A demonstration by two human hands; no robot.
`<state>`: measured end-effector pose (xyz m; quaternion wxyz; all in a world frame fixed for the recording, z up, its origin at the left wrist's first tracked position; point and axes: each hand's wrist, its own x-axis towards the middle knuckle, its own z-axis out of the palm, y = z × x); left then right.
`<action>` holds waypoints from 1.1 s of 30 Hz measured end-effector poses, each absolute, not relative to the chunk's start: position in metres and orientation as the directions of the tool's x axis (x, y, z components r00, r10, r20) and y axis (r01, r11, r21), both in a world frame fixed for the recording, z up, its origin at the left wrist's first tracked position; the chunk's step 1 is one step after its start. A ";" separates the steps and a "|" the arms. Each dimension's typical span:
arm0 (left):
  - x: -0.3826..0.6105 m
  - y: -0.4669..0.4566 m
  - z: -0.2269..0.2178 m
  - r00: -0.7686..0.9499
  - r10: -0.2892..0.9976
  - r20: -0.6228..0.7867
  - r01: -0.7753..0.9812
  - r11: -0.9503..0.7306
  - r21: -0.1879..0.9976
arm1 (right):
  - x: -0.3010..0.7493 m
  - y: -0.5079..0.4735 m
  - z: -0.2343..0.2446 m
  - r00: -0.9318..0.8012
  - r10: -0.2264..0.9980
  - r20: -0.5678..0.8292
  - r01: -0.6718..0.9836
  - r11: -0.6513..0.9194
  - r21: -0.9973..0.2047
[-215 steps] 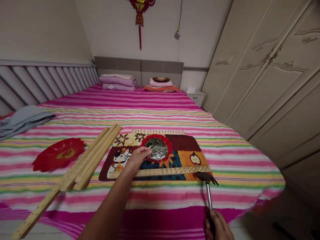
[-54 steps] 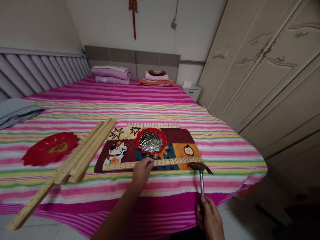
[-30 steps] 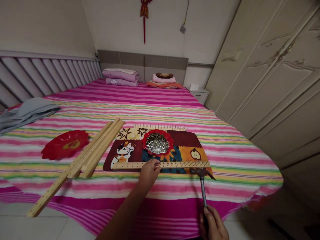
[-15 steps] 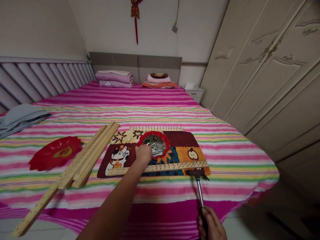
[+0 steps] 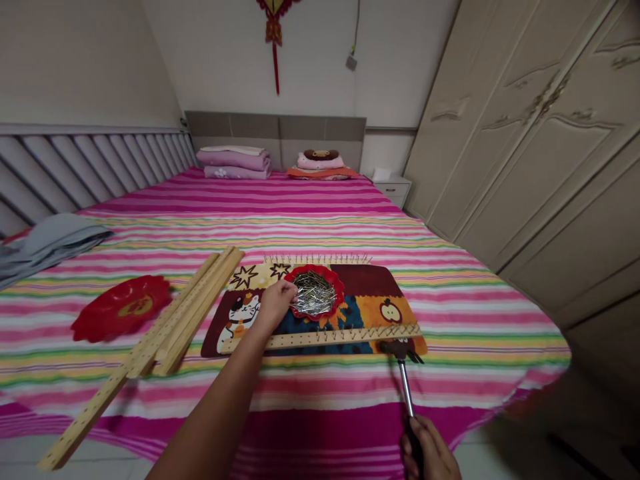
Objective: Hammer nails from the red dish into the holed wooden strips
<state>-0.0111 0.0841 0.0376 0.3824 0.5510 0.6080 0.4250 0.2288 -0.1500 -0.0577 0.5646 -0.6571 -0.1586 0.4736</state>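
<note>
My left hand (image 5: 273, 305) reaches over a patterned cloth mat (image 5: 345, 287), its fingertips at the rim of a red scalloped dish (image 5: 336, 283) heaped with steel nails (image 5: 314, 295). Whether those fingers pinch a nail is hidden. My right hand (image 5: 431, 452) grips the handle of a claw hammer (image 5: 404, 373), whose head sits by the right end of a perforated wooden strip (image 5: 320, 339). That strip lies along the mat's near edge, with a row of nails standing in it. Another nailed strip (image 5: 317, 259) lies behind the mat.
Several perforated wooden strips (image 5: 173, 333) lie stacked left of the mat, and a red scalloped plate (image 5: 123, 308) sits beyond them. All this rests on a striped bedspread (image 5: 475, 313). A grey cloth (image 5: 55, 243) lies at the left, and a wardrobe (image 5: 520, 133) stands at the right.
My left hand has moved from the near wooden strip back to the rim of the nail dish. The hammer has stayed by the strip's right end, in my right hand.
</note>
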 end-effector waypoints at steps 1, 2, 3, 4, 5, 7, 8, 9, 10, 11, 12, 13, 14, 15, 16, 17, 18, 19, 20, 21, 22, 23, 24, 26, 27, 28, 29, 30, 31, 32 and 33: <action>-0.013 0.083 0.038 -0.123 0.991 -0.054 0.171 0.075 0.982 | 0.229 -0.150 -0.059 0.500 0.739 -0.452 -0.329 -0.321 -0.888; -0.015 0.081 0.038 -0.127 0.985 -0.114 0.022 0.117 0.993 | 0.230 -0.150 -0.059 0.495 0.735 -0.463 -0.332 -0.332 -0.883; -0.017 0.077 0.039 -0.119 0.980 -0.163 -0.090 0.153 0.984 | 0.231 -0.150 -0.060 0.488 0.734 -0.473 -0.335 -0.343 -0.878; -0.018 0.074 0.040 -0.105 0.974 -0.201 -0.165 0.183 0.969 | 0.232 -0.151 -0.061 0.476 0.737 -0.480 -0.337 -0.351 -0.874; -0.019 0.070 0.041 -0.094 0.969 -0.229 -0.217 0.205 0.954 | 0.233 -0.151 -0.062 0.460 0.746 -0.481 -0.337 -0.355 -0.872; -0.020 0.061 0.042 -0.083 0.962 -0.259 -0.280 0.227 0.933 | 0.236 -0.151 -0.064 0.431 0.769 -0.473 -0.337 -0.349 -0.874; -0.021 0.056 0.043 -0.081 0.961 -0.264 -0.295 0.230 0.928 | 0.237 -0.151 -0.065 0.423 0.776 -0.467 -0.338 -0.343 -0.876; -0.023 0.052 0.043 -0.082 0.961 -0.263 -0.299 0.228 0.927 | 0.237 -0.151 -0.065 0.421 0.780 -0.464 -0.337 -0.340 -0.878; -0.025 0.048 0.042 -0.088 0.963 -0.256 -0.292 0.221 0.931 | 0.238 -0.151 -0.065 0.422 0.781 -0.461 -0.333 -0.339 -0.880; -0.028 0.044 0.040 -0.100 0.964 -0.245 -0.274 0.210 0.939 | 0.238 -0.152 -0.065 0.426 0.781 -0.457 -0.327 -0.338 -0.883; -0.031 0.040 0.038 -0.119 0.964 -0.236 -0.247 0.201 0.948 | 0.238 -0.152 -0.064 0.431 0.779 -0.455 -0.321 -0.339 -0.884; -0.035 0.036 0.035 -0.142 0.963 -0.229 -0.217 0.195 0.956 | 0.238 -0.152 -0.063 0.434 0.775 -0.459 -0.316 -0.346 -0.883; -0.040 0.031 0.031 -0.162 0.961 -0.225 -0.185 0.195 0.963 | 0.237 -0.153 -0.062 0.438 0.770 -0.464 -0.312 -0.354 -0.882; -0.044 0.027 0.026 -0.176 0.958 -0.227 -0.152 0.201 0.968 | 0.237 -0.153 -0.061 0.439 0.764 -0.472 -0.311 -0.364 -0.878; -0.048 0.023 0.021 -0.184 0.955 -0.231 -0.113 0.212 0.971 | 0.237 -0.153 -0.060 0.440 0.758 -0.482 -0.310 -0.375 -0.874; -0.051 0.019 0.017 -0.185 0.956 -0.227 -0.060 0.220 0.974 | 0.237 -0.153 -0.059 0.440 0.752 -0.491 -0.308 -0.387 -0.869; -0.055 0.015 0.013 -0.183 0.960 -0.212 0.017 0.219 0.976 | 0.237 -0.153 -0.058 0.439 0.749 -0.496 -0.306 -0.394 -0.867; -0.057 0.012 0.011 -0.179 0.967 -0.182 0.122 0.206 0.971 | 0.236 -0.152 -0.058 0.440 0.750 -0.494 -0.305 -0.393 -0.867; -0.059 0.009 0.010 -0.179 0.973 -0.143 0.250 0.186 0.950 | 0.236 -0.152 -0.058 0.441 0.752 -0.490 -0.305 -0.388 -0.870; -0.060 0.006 0.010 -0.177 0.979 -0.101 0.390 0.164 0.906 | 0.236 -0.151 -0.059 0.440 0.755 -0.487 -0.308 -0.383 -0.871; -0.060 0.004 0.012 -0.168 0.984 -0.067 0.529 0.147 0.836 | 0.236 -0.151 -0.059 0.440 0.758 -0.482 -0.312 -0.375 -0.873; -0.060 0.003 0.015 -0.151 0.987 -0.046 0.651 0.135 0.747 | 0.236 -0.151 -0.060 0.438 0.760 -0.480 -0.317 -0.369 -0.874; -0.059 0.002 0.017 -0.129 0.991 -0.042 0.750 0.125 0.649 | 0.236 -0.151 -0.061 0.436 0.764 -0.477 -0.322 -0.362 -0.875; -0.057 0.001 0.022 -0.069 0.995 -0.068 0.881 0.093 0.464 | 0.236 -0.151 -0.063 0.431 0.773 -0.466 -0.321 -0.351 -0.880; -0.055 0.001 0.024 -0.036 0.995 -0.089 0.921 0.067 0.385 | 0.236 -0.151 -0.064 0.430 0.777 -0.459 -0.316 -0.346 -0.883; -0.053 0.002 0.025 -0.005 0.994 -0.107 0.948 0.038 0.315 | 0.236 -0.151 -0.064 0.429 0.782 -0.452 -0.310 -0.343 -0.887; -0.050 0.002 0.025 0.021 0.992 -0.123 0.967 0.011 0.255 | 0.237 -0.151 -0.064 0.430 0.785 -0.445 -0.302 -0.339 -0.891; -0.048 0.002 0.026 0.043 0.990 -0.136 0.978 -0.014 0.207 | 0.237 -0.151 -0.063 0.431 0.788 -0.440 -0.296 -0.337 -0.894; -0.047 0.002 0.026 0.058 0.988 -0.144 0.984 -0.032 0.174 | 0.237 -0.151 -0.063 0.431 0.788 -0.439 -0.292 -0.338 -0.895; -0.045 0.003 0.027 0.068 0.987 -0.145 0.986 -0.044 0.161 | 0.237 -0.151 -0.062 0.430 0.789 -0.440 -0.291 -0.340 -0.894; -0.044 0.003 0.028 0.070 0.987 -0.143 0.984 -0.044 0.173 | 0.237 -0.150 -0.062 0.428 0.789 -0.442 -0.292 -0.342 -0.893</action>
